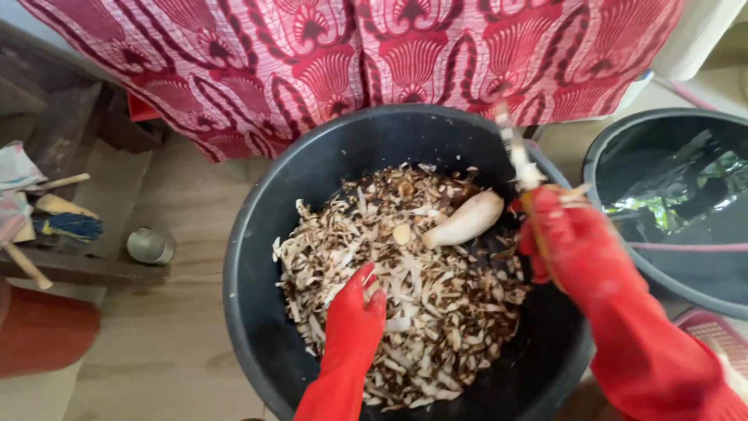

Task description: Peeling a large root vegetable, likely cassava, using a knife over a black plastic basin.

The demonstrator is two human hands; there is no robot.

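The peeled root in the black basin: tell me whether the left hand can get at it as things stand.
Probably yes. The left hand rests on the peelings in the same black basin, and only loose peelings lie between it and the peeled root. The right hand, holding a knife, hovers just beside.

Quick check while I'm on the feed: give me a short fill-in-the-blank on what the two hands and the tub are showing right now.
1. Both hands wear long rubber gloves coloured ____.
2. The left hand reaches into the peelings that lie in a big ____ tub.
3. The right hand grips a ____ with its blade pointing up.
4. On the peelings lies one pale peeled root; to the right stands a second tub holding ____.

Missing words: red; black; knife; water
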